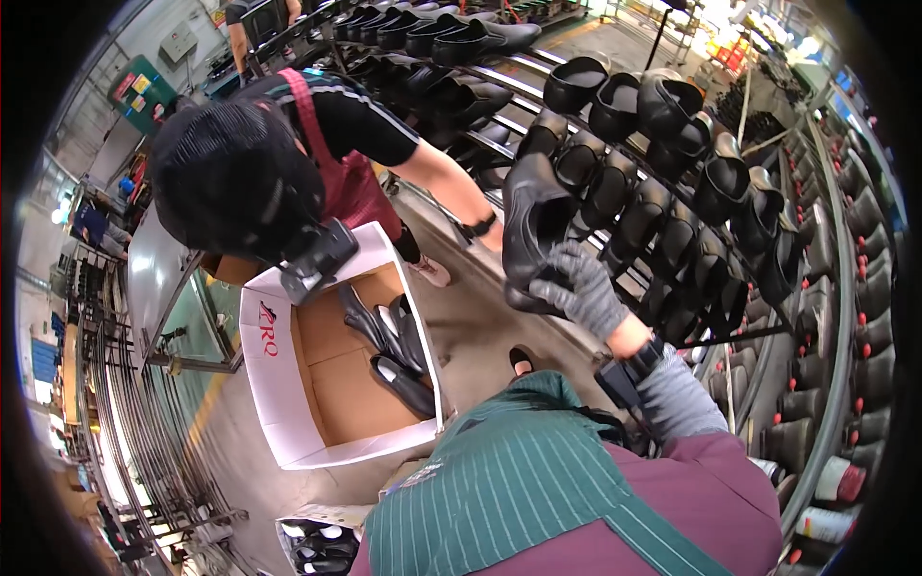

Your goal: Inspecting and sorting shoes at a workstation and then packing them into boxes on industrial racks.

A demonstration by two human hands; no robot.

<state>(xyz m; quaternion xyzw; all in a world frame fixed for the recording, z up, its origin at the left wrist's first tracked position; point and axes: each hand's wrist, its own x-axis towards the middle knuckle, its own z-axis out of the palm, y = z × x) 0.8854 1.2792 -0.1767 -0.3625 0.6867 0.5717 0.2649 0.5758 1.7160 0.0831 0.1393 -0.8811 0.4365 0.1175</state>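
Note:
My right hand (pixel 580 290), in a grey glove, is closed on the heel end of a black shoe (pixel 534 216). The shoe is tilted, toe up, in front of the shoe rack. At its left side is a co-worker's bare hand (pixel 493 236), its fingers hidden behind the shoe, so I cannot tell whether it grips. My left hand is out of sight. Several black shoes (pixel 401 386) lie along the right side inside an open white carton (pixel 274 422), left of my apron.
A co-worker (pixel 355 187) leans over the carton from the far side. Racks of black shoes (pixel 639 206) fill the right and back. A smaller box (pixel 357 515) of shoes is at lower left. A metal-topped table (pixel 158 264) and rods (pixel 120 365) stand left.

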